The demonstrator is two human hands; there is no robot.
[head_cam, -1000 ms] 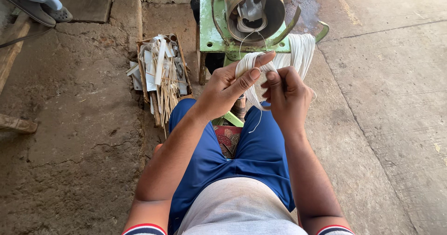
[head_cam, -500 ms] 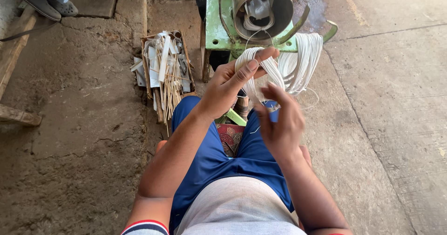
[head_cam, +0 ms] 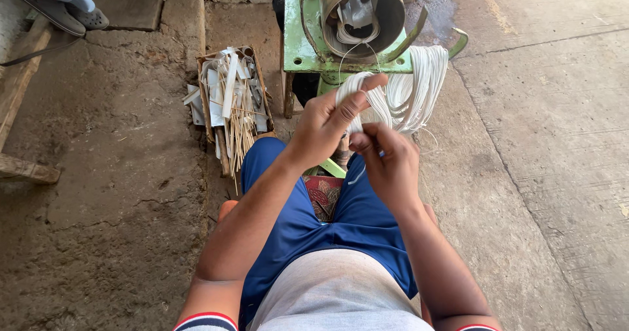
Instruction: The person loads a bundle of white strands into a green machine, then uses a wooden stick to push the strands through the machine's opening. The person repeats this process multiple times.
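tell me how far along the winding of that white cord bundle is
Done: a thick hank of white cord already hangs looped. In hand: the left hand grips its top while the right hand pinches strands below. Left: thin cord runs from the green machine's drum.

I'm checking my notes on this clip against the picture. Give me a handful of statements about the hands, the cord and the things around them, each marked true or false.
1. The left hand holds a bundle of white cord. True.
2. The right hand rests flat on the floor. False: it is raised at the bundle, just below the left hand, fingers pinched at the cord.
3. The green machine stands in front of the person, with a rusty round drum on top. True.
4. The wooden box of sticks and strips lies to the right of the machine. False: it lies to its left.
5. The person wears red shorts. False: the shorts are blue.
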